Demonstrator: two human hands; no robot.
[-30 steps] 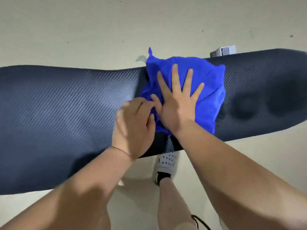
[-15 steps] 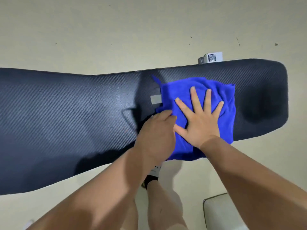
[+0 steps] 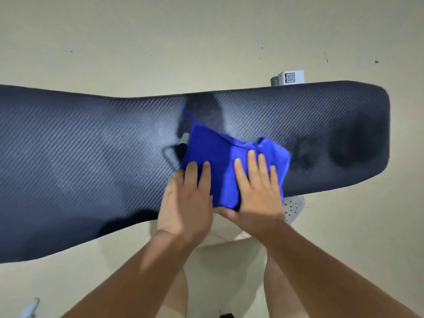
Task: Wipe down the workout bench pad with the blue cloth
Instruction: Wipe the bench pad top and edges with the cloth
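Note:
A long dark bench pad (image 3: 91,157) with a woven carbon pattern runs across the view. The blue cloth (image 3: 220,161) lies bunched on the pad near its front edge, right of the middle seam. My left hand (image 3: 187,198) presses flat on the cloth's left part, fingers straight. My right hand (image 3: 257,191) presses flat on the cloth's right part, fingers spread, thumb under the near edge. Dark damp patches (image 3: 344,143) show on the pad to the right of the cloth.
A beige floor (image 3: 160,42) surrounds the bench. A small white box with a QR code (image 3: 289,78) sits behind the pad at the far right. My white perforated shoe (image 3: 293,207) shows under the pad's front edge.
Both hands have pulled the cloth toward the pad's front edge, and it is more bunched. My left hand has straightened onto the cloth. The view has shifted, showing the pad's right end.

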